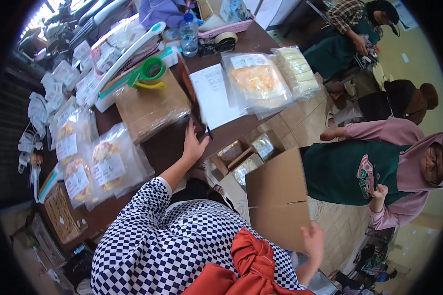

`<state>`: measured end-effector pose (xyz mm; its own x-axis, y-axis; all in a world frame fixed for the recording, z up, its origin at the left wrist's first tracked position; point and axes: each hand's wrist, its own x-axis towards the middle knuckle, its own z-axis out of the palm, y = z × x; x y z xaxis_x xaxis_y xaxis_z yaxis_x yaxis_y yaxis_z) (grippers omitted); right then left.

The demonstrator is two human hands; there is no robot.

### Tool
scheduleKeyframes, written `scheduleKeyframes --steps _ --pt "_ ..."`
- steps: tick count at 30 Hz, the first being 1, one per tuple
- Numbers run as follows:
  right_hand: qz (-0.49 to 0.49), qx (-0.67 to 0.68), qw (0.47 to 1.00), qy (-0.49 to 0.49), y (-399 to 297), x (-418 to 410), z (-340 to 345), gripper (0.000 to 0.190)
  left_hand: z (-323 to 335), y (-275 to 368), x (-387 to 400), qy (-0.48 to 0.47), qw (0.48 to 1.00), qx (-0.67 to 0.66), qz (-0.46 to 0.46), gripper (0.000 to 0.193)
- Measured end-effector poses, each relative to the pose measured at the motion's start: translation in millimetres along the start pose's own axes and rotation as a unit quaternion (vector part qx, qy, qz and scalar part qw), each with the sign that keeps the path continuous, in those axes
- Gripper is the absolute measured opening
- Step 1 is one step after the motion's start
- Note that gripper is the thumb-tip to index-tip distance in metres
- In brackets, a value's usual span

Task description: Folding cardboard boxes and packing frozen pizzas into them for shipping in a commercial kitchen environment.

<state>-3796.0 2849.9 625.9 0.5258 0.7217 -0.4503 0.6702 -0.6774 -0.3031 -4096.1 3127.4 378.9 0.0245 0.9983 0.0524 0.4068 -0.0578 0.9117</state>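
Observation:
My left hand [195, 142] rests at the near edge of the dark brown table [162, 155], thumb spread from the fingers, holding nothing. Its fingertips reach the lower corner of a cardboard box [151, 103] wrapped in clear film. On that box lies a green tape dispenser [152, 70] with a yellow handle. My right hand [313, 238], slightly blurred, is beside the edge of a creased cardboard panel [277, 191]; whether it grips the panel is unclear. A black pen [209, 132] lies close to my left hand, by a handwritten paper sheet [216, 96].
Bagged pizzas [109, 162] lie at the left, a bagged pizza [258, 81] and a bag of pale rolls [297, 72] at the far end. An impulse sealer [133, 59] stands behind the box. Open cartons [243, 158] sit on the floor. A person in a green apron [339, 171] stands right, holding a phone.

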Motion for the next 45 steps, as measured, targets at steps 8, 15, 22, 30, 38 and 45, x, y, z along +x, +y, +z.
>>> scheduleKeyframes --steps 8,15,22,30,38,45 --pt "-0.28 -0.002 0.96 -0.016 -60.5 -50.5 -117.8 0.026 -64.8 134.2 -77.2 -0.082 0.978 -0.106 0.162 0.063" --pt "-0.445 0.041 0.895 -0.01 -137.5 -36.8 -48.8 0.032 -103.9 221.6 -130.3 -0.082 0.967 -0.236 0.047 0.094" --pt "-0.491 0.144 0.836 -0.197 -200.1 -38.7 -7.7 0.036 -104.8 227.4 -129.7 -0.066 0.968 -0.243 -0.009 0.09" --pt "-0.455 0.377 0.713 -0.378 -214.4 -25.6 52.0 0.068 -137.0 241.4 -139.5 -0.08 0.961 -0.262 -0.027 0.083" --pt "-0.423 0.428 0.709 -0.368 -218.8 -43.7 47.2 0.061 -170.1 235.6 -132.9 -0.039 0.985 -0.098 0.139 0.074" --pt "-0.461 0.342 0.791 -0.213 -213.2 -47.1 24.3 0.047 -190.5 244.8 -122.8 0.013 0.94 0.14 0.311 0.047"
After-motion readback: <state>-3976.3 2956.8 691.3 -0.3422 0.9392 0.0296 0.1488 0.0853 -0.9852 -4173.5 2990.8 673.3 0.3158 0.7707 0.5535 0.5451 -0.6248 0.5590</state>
